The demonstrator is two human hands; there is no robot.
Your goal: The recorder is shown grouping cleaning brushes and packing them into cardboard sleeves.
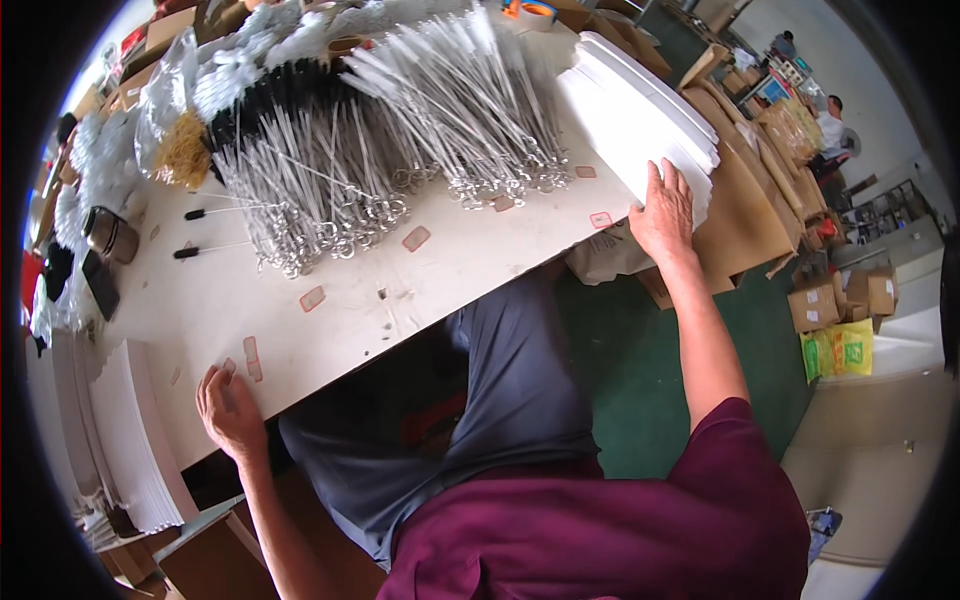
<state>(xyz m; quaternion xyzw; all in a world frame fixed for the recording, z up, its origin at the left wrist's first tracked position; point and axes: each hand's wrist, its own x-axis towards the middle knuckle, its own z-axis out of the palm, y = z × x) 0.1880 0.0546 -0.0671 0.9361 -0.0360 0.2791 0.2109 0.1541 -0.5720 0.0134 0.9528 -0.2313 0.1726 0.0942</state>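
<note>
My right hand [664, 214] lies with fingers stretched out on the near corner of a stack of white sheets or flat sleeves [640, 120] at the table's right side. Over the table's left front edge, my left hand [233, 412] rests with fingers slightly bent and apart from the thumb. Its fingertips are beside small red-edged labels [252, 358], and I see nothing held in it. Ahead of me lie two big heaps of thin wire brushes with ring ends: black-bristled brushes [300, 170] on the left and pale-bristled brushes [460, 90] on the right.
Two single black-tipped brushes [190, 252] lie left of the heaps. A bundle of yellowish rubber bands [183, 150], a jar [112, 235] and a dark phone-like object [100, 284] sit at the left. White stacks [140, 440] stand front left; cardboard boxes [745, 220] stand right.
</note>
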